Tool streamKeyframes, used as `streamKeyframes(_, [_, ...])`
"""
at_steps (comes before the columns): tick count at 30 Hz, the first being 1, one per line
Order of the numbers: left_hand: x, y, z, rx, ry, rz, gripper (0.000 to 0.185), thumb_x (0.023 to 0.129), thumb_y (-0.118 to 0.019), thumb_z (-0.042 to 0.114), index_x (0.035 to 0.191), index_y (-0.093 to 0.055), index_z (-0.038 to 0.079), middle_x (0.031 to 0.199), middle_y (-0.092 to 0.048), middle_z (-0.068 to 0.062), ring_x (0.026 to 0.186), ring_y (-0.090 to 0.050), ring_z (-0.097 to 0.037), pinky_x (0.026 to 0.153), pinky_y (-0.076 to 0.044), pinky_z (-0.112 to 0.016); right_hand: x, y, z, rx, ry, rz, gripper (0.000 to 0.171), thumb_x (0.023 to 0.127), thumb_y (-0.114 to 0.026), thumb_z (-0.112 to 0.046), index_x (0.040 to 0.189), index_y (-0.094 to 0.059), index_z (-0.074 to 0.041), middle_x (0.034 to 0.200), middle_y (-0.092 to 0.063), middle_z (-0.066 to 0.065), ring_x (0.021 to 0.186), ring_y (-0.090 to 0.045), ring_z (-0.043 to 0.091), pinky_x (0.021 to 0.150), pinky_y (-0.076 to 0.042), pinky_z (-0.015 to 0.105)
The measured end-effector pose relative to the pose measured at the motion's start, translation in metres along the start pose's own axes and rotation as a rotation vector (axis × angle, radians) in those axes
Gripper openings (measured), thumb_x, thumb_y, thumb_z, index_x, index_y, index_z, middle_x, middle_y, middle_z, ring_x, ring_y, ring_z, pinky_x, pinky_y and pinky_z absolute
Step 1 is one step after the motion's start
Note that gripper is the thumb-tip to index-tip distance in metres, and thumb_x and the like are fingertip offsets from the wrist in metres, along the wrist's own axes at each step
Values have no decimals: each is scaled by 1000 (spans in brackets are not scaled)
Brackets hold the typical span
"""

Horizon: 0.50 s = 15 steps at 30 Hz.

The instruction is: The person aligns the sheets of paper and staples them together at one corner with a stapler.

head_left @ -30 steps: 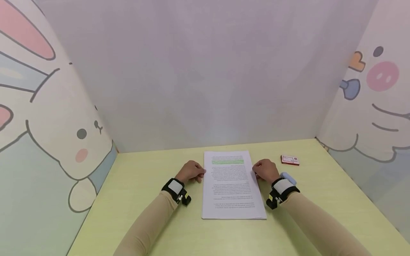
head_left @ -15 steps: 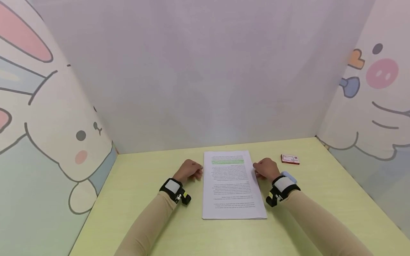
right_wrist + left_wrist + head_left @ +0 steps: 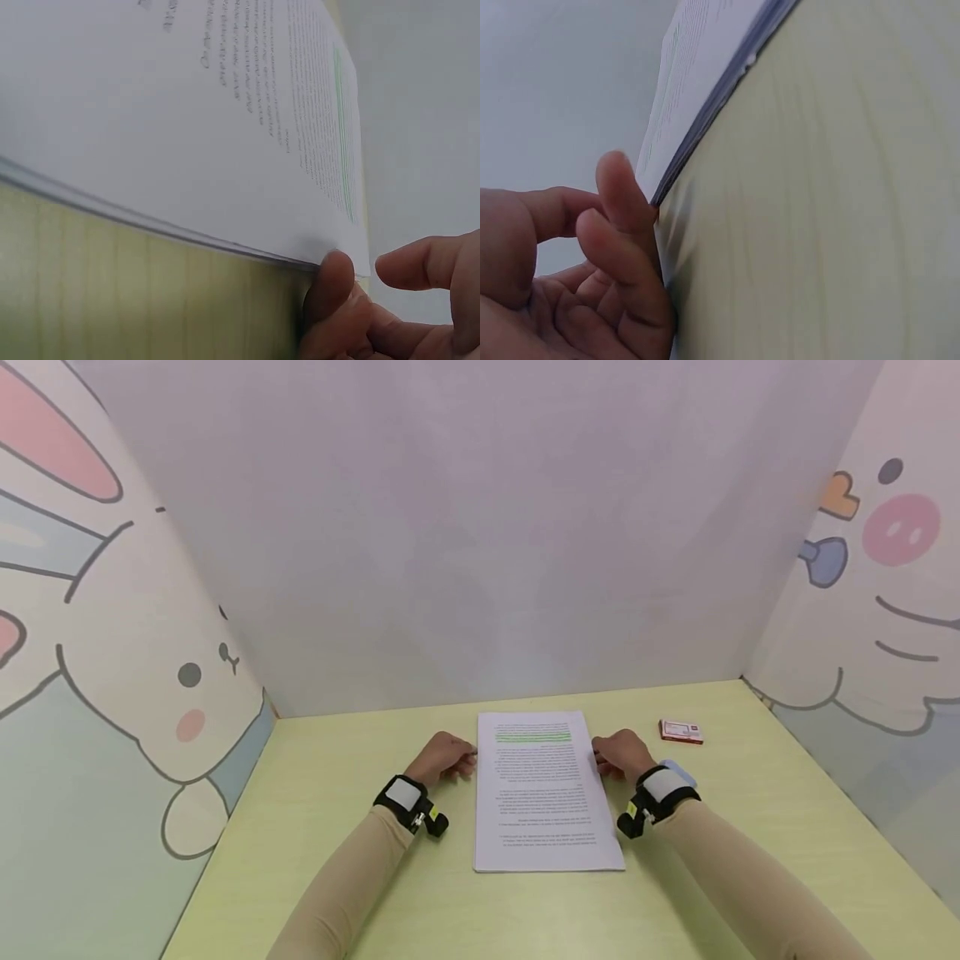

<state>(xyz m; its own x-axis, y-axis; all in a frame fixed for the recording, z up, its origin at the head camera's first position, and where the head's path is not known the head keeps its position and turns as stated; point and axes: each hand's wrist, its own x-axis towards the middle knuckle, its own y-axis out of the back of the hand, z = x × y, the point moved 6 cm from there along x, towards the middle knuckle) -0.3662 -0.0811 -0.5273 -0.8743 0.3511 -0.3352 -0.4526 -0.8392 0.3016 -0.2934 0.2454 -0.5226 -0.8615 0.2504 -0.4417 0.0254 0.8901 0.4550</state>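
A thick stack of white printed paper [image 3: 543,810], with green highlighted lines near its far end, lies flat on the table. My left hand [image 3: 444,756] is at the far part of the stack's left edge, fingertips right at the paper. In the left wrist view, its loosely bent fingers [image 3: 619,187] meet the edge close over the table. Opposite it, my right hand [image 3: 624,753] touches the right edge. In the right wrist view, one fingertip [image 3: 336,270] is against the paper's side, while another finger [image 3: 412,262] stands apart from the sheets.
A small red and white box [image 3: 681,732] lies at the back right. A pale blue object [image 3: 679,772] shows partly behind my right wrist. The pale yellow table [image 3: 360,893] is bounded by a back wall [image 3: 495,568] and side panels with cartoon animals.
My left hand has drawn slightly left from over the paper's edge, then come back against it. My right hand has barely moved. The stack lies in nearly the same place.
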Motion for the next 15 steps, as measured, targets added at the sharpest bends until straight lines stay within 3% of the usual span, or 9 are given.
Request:
streamKeyframes(4, [0, 1, -2, -9, -1, -5, 25, 102, -60, 16, 92, -74, -2, 74, -69, -5, 59, -63, -11, 50, -45, -22, 0, -2, 2, 88, -39, -42, 30, 100, -52, -21, 107, -65, 5, 78, -64, 6, 59, -57, 14, 52, -40, 26])
streamKeyframes(7, [0, 1, -3, -20, -5, -7, 25, 102, -59, 16, 92, -74, -2, 74, -69, -4, 59, -62, -10, 50, -44, -22, -1, -2, 1, 118, -38, -56, 25, 99, -53, -19, 94, -65, 2, 69, -59, 4, 55, -52, 13, 50, -37, 25])
streamKeyframes(12, [-2, 2, -2, -37, -14, -6, 25, 102, -58, 15, 91, -74, -2, 72, -68, -4, 57, -60, -10, 49, -44, -22, -3, -4, -8, 80, 19, -60, 28, 98, -53, -18, 77, -62, -1, 60, -50, 2, 51, -42, 14, 51, -33, 26])
streamKeyframes(15, [-3, 3, -2, -47, -18, 3, 26, 102, -58, 15, 91, -74, -2, 71, -67, -3, 57, -60, -10, 49, -43, -22, -6, -4, -16, -7, 83, -37, 30, 97, -53, -18, 75, -60, 0, 61, -49, 3, 53, -43, 16, 52, -34, 27])
